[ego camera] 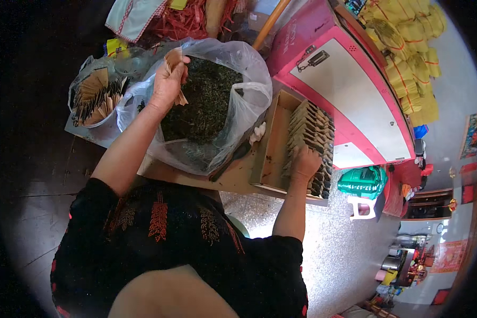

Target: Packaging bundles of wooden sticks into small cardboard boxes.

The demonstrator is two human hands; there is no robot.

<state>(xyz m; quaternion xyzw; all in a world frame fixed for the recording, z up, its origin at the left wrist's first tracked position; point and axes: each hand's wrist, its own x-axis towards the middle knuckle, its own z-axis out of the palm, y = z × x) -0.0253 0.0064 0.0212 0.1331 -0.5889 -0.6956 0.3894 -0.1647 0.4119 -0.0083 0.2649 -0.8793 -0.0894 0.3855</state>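
My left hand (171, 77) holds several folded pieces of brown paper (173, 59) above a large clear plastic bag. Inside the open bag (254, 65) lies a mass of dark green, dried, shredded plant matter (210, 99). To the right, my right hand (305, 162) reaches into a shallow cardboard box (273, 145), its fingers at rows of small brown packets (308, 123) packed close together. Whether those fingers grip a packet I cannot tell. At the left, a plastic-lined round container (101, 124) holds more folded brown papers (89, 91) with dark edges.
A black spoon-like tool (232, 161) and crumpled white tissue (257, 133) lie between bag and box. Beyond the box stands a pink and white cabinet (342, 91) with yellow bundles (409, 63) on top. Red shredded strips (183, 20) are behind the bag; a green package (361, 182) is at the right.
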